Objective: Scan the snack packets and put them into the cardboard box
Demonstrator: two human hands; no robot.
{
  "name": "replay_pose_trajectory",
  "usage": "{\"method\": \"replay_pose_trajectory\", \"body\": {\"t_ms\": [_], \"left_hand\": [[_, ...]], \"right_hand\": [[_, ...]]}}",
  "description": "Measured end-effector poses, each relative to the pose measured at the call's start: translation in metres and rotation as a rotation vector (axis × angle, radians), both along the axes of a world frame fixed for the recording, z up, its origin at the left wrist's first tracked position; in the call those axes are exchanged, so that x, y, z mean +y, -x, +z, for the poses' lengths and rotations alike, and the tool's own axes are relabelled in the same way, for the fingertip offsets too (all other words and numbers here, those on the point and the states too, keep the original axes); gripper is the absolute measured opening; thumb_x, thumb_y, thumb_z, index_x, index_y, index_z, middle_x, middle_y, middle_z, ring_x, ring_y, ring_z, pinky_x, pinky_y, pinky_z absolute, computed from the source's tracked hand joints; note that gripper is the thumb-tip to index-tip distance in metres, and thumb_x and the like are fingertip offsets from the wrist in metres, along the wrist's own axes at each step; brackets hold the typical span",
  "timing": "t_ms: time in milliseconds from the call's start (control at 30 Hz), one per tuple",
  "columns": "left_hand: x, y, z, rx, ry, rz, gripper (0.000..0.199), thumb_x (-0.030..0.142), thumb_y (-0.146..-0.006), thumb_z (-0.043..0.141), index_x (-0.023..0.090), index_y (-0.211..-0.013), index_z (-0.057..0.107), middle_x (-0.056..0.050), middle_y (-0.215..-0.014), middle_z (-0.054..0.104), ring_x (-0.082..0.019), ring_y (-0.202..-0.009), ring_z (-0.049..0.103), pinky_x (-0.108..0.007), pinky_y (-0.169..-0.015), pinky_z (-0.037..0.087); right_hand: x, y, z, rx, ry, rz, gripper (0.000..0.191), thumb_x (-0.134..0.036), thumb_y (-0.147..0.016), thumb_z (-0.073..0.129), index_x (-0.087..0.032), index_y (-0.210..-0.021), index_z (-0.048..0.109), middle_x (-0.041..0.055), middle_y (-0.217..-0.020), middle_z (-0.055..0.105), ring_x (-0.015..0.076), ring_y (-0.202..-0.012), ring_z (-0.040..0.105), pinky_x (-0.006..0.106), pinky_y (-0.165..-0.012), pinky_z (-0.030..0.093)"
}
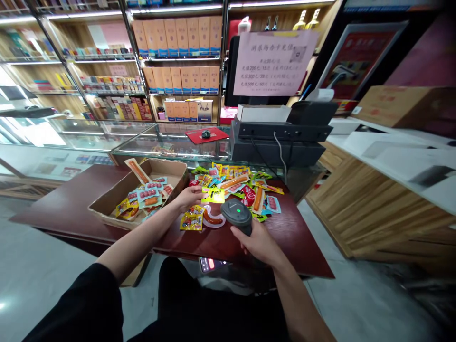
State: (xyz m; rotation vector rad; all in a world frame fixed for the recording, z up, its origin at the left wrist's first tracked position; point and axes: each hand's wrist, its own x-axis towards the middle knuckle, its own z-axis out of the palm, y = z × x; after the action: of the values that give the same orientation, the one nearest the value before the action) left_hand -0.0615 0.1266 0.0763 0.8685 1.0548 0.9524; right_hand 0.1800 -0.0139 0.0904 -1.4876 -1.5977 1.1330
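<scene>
My left hand (pixel 190 197) pinches the edge of a bright yellow-green packet (pixel 213 195) above the dark red table. Just right of it, my right hand (pixel 254 237) is wrapped round the handle of a black barcode scanner (pixel 236 214), whose top shows a green light. The scanner's head is beside the packet. Behind both hands lies a pile of colourful snack packets (pixel 245 190), some with sausages. Yellow packets (pixel 191 221) and a curved sausage pack (pixel 213 217) lie below the held packet. At the left, an open cardboard box (pixel 103 211) holds several more packets.
Behind the table (pixel 302 242) are a glass counter (pixel 156 142), a mouse (pixel 205 134) on a red mat and a black register (pixel 278 145) with a cable. A phone (pixel 213 264) shows below the front edge. Wooden cabinets (pixel 356 209) stand at the right.
</scene>
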Motion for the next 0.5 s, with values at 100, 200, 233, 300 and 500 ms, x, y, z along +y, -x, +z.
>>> {"method": "replay_pose_trajectory", "body": {"t_ms": [100,200,233,300,500], "left_hand": [[-0.001,-0.002,0.001,0.001,-0.001,0.023,0.031,0.007,-0.062,0.092,0.01,-0.082,0.068,-0.006,-0.079,0.075,-0.016,-0.07,0.074,-0.031,-0.072,0.066],[0.0,0.001,0.002,0.003,-0.016,0.03,0.031,0.009,-0.062,0.092,0.01,-0.079,0.066,-0.004,-0.077,0.074,-0.014,-0.069,0.073,-0.03,-0.073,0.066],[0.001,0.005,0.003,0.003,-0.026,0.03,0.031,0.01,-0.062,0.093,0.011,-0.078,0.065,-0.004,-0.077,0.074,-0.015,-0.07,0.073,-0.031,-0.074,0.066],[0.001,0.017,0.007,0.002,-0.048,0.031,0.031,0.011,-0.063,0.092,0.011,-0.078,0.065,-0.004,-0.079,0.074,-0.016,-0.074,0.074,-0.032,-0.076,0.066],[-0.007,0.092,0.038,0.052,-0.107,0.208,0.026,0.009,-0.067,0.09,0.01,-0.078,0.067,-0.006,-0.083,0.075,-0.017,-0.076,0.075,-0.033,-0.079,0.065]], "right_hand": [[-0.001,0.0,0.0,0.006,0.005,-0.003,0.019,-0.038,-0.087,0.065,-0.022,-0.091,0.054,-0.006,-0.05,0.058,0.0125,-0.038,0.056,0.021,-0.037,0.044],[0.001,0.001,0.001,0.009,0.02,-0.008,0.021,-0.039,-0.087,0.066,-0.022,-0.091,0.054,-0.0061,-0.05,0.058,0.0126,-0.038,0.055,0.021,-0.038,0.044],[0.002,0.002,0.001,0.006,0.027,-0.008,0.022,-0.04,-0.087,0.066,-0.022,-0.091,0.055,-0.006,-0.05,0.058,0.0127,-0.038,0.055,0.021,-0.038,0.043],[0.005,0.006,0.003,-0.008,0.042,-0.002,0.023,-0.04,-0.086,0.066,-0.021,-0.093,0.056,-0.0058,-0.05,0.058,0.0129,-0.038,0.055,0.021,-0.038,0.043],[0.025,0.025,0.013,-0.077,0.005,0.084,0.026,-0.044,-0.086,0.066,-0.019,-0.09,0.058,-0.0034,-0.049,0.059,0.0147,-0.04,0.058,0.023,-0.042,0.045]]}}
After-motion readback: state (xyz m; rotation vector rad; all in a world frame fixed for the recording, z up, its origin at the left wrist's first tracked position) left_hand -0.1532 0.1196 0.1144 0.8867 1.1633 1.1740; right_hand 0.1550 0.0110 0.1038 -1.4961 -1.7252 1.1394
